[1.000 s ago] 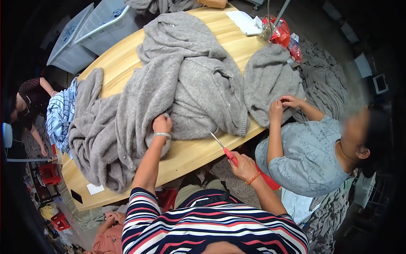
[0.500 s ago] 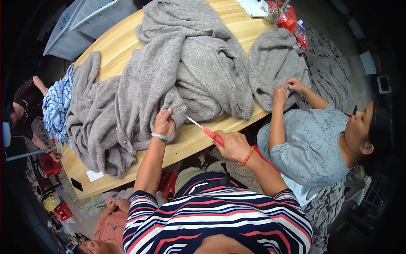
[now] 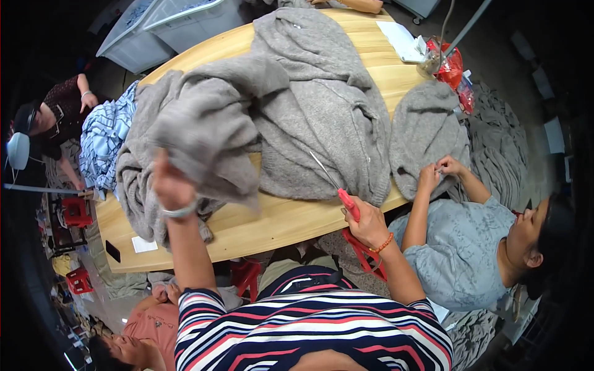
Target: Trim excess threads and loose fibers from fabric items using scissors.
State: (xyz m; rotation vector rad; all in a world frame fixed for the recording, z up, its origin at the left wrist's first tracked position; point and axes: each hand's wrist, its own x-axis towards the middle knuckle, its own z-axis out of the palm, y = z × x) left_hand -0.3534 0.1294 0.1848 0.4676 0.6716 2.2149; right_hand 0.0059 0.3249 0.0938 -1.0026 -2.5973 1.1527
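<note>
My left hand [image 3: 172,185] is raised above the wooden table [image 3: 272,222] and grips a fold of a large grey knitted garment [image 3: 247,105], lifting it off the pile. A silver bracelet sits on that wrist. My right hand [image 3: 365,219] holds red-handled scissors [image 3: 337,185] near the table's front edge, their blades pointing up-left at the garment's hem. An orange band circles my right wrist.
A person in a grey-blue top [image 3: 470,247] at the right handles a smaller grey garment [image 3: 427,133]. Another person [image 3: 55,117] sits far left beside blue striped cloth [image 3: 105,139]. Red packets [image 3: 451,65], white paper [image 3: 402,40] and plastic bins [image 3: 179,21] lie at the back.
My left hand has risen from the table edge, pulling a fold of the grey garment up. My right hand with the scissors has shifted right.
</note>
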